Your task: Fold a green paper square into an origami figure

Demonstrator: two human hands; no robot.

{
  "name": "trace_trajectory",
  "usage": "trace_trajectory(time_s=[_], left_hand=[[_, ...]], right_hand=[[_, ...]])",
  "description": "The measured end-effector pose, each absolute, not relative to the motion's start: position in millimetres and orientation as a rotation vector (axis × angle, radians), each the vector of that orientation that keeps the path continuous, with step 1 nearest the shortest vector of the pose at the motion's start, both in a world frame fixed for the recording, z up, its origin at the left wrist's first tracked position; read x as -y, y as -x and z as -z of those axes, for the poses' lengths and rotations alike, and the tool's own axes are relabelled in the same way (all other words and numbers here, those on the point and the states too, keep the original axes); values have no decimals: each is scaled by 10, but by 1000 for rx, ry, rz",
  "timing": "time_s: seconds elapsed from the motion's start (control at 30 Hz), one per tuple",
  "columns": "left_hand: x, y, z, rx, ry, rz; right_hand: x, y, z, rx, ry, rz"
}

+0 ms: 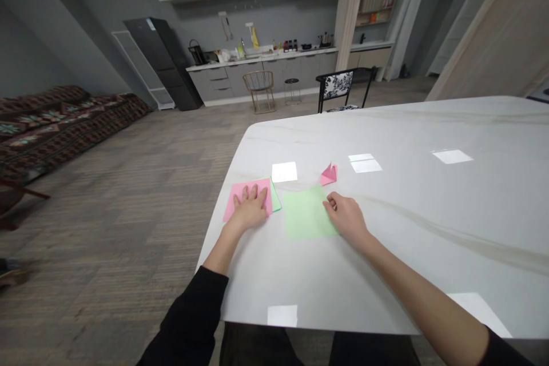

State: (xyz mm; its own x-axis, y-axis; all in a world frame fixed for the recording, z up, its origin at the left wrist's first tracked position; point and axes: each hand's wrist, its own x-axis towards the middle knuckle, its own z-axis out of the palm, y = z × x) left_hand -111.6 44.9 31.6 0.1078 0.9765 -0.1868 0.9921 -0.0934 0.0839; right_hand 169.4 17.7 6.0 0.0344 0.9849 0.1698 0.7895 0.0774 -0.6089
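Observation:
My left hand (250,207) lies flat with spread fingers on a pink sheet of paper (234,190). Under that sheet a green paper (275,199) sticks out at the right, so several sheets seem stacked there. To the right a single light green square sheet (305,214) lies flat on the table. My right hand (346,216) has its fingers curled and pinched at the right edge of this green sheet. Just beyond it stands a small folded pink paper piece (329,174) with pointed tips.
The white marble-look table (412,183) carries bright light reflections and has its left edge close to the paper stack. Behind it stands a black chair with a patterned back (338,86). Farther off are a gold chair (259,83), a kitchen counter (231,63) and a dark fridge (165,63).

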Motion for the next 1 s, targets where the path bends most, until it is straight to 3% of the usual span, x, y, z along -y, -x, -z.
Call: trace_trajectory(time_s=[0.13, 0.3, 0.5, 0.63, 0.77, 1.0], left_hand=[[-255, 593, -332, -1886, -2495, -284], [-43, 27, -131, -1617, -2607, -264], [-77, 113, 42, -1556, -2693, -214], [-105, 172, 54, -1504, -2757, -194], [-113, 158, 67, -1447, -2786, -211], [-136, 211, 96, -1544, -2710, -281]], right_hand=[[-194, -1705, -53, 1948, 1955, -291], [-185, -1722, -61, 1922, 1900, -322], [-155, -1762, -116, 2067, 1986, -169], [-145, -1693, -62, 2236, 1593, -13], [-121, -1564, 79, 2431, 1315, -146], [-95, -1563, 197, 2511, 1438, -113]])
